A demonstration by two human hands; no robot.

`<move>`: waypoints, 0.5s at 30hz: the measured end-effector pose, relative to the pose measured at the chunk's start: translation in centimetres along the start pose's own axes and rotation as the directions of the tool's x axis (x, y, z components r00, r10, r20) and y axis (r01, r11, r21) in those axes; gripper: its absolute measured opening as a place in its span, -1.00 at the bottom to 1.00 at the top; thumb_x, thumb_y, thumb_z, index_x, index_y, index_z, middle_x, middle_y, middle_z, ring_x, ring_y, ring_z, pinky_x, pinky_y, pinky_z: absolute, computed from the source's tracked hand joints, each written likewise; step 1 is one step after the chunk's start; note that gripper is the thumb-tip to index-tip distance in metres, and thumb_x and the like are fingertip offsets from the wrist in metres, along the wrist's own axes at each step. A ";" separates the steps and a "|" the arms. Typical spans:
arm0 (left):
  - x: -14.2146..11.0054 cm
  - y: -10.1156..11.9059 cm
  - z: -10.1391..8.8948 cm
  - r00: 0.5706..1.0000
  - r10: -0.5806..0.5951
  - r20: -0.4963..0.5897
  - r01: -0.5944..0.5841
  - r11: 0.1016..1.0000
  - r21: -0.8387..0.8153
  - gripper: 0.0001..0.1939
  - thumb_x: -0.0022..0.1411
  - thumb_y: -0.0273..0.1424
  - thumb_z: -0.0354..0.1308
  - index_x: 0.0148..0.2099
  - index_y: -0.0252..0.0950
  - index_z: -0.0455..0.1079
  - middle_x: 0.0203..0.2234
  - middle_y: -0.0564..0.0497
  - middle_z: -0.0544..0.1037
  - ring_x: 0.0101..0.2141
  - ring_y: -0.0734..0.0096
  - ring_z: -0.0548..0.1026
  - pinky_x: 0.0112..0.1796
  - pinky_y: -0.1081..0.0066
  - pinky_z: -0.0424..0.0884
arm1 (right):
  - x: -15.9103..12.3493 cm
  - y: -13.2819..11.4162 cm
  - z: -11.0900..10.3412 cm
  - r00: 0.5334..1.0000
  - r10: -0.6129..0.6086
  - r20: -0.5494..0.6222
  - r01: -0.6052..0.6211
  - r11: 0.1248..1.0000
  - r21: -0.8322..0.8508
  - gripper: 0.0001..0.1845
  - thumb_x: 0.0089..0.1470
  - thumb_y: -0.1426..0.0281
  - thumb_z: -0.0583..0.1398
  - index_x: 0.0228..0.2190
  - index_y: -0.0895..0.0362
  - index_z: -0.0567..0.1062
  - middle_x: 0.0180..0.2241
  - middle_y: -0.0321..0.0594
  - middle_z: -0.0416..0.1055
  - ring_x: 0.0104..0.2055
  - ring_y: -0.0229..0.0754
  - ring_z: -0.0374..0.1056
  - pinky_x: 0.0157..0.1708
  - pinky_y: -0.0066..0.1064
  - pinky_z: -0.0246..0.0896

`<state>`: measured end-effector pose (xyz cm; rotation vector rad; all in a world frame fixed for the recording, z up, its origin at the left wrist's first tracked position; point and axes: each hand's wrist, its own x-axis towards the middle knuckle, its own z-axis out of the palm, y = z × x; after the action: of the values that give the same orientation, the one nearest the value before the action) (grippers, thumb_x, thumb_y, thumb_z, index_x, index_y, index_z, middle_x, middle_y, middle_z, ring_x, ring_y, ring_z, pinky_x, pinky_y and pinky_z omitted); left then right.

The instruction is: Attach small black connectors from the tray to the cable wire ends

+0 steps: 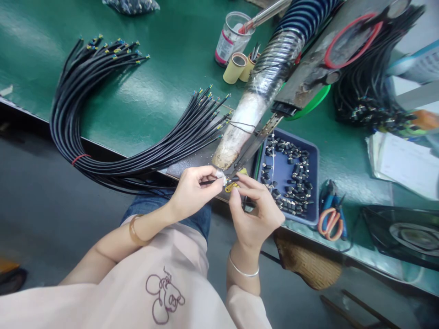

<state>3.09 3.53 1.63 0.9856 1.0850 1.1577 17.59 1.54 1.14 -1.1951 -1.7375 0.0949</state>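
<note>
My left hand (195,189) is closed, pinching the end of a black cable (206,182) between thumb and fingers just below the mouth of a hose. Opposite it, my right hand (255,205) has thumb and fingertips drawn together around something small, mostly hidden by the fingers. Both sets of fingertips meet under the tip of a metal arm (252,144), which looks like a clamped soldering iron. A bit of white material (221,176) and a small yellow piece (231,186) show between the hands. The bundle of black cables (113,165) curves away to the left, tied with a red band.
A blue-grey tray (315,183) of small black connectors lies right of my hands. Orange-handled pliers (331,224) rest beside it. The ribbed hose (274,59) slants overhead. Behind stand a plastic cup (226,45) and a yellow tube (235,68). Papers (404,162) lie far right.
</note>
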 end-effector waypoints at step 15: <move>-0.4 -0.3 0.0 0.994 0.059 0.090 -0.070 0.990 0.121 -0.86 0.15 -0.42 0.17 -0.44 -0.36 0.42 -0.57 0.10 0.43 -0.52 0.56 0.36 -0.47 0.59 0.33 | -1.0 0.3 -0.5 0.999 0.052 0.001 -0.052 0.998 0.046 -0.88 0.11 0.53 0.31 -0.36 0.08 0.51 -0.18 -0.18 0.66 -0.20 -0.13 0.63 -0.21 -0.32 0.59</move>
<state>3.10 3.07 1.42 1.1647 1.0724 1.1000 18.21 0.72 0.57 -1.2064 -1.6953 0.1650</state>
